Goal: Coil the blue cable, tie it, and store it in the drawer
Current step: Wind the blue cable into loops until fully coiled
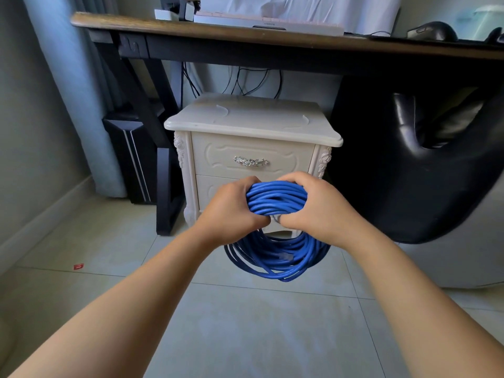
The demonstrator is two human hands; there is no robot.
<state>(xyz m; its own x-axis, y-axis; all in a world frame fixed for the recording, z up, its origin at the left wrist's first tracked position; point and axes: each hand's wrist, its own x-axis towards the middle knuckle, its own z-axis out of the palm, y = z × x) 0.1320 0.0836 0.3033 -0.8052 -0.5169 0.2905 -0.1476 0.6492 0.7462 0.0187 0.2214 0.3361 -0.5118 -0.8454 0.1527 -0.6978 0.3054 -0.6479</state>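
The blue cable [275,199] is wound into a coil of several loops. My left hand [231,211] grips the top of the coil from the left, and my right hand [319,211] grips it from the right. Both thumbs meet under the bundle, where a small grey tie [276,218] shows between them. The lower part of the coil hangs free above the floor, with a clear plug visible among its loops. Behind the hands stands a cream nightstand [253,118]; its top drawer [251,154] with a silver handle is closed. My hands hide most of the lower drawer.
A dark wooden desk [245,31] spans above the nightstand, with its black leg at the left. A black leather chair [436,165] stands close on the right. A computer tower [131,156] and a blue curtain are at the left. A red scrap [78,266] lies on the tiled floor.
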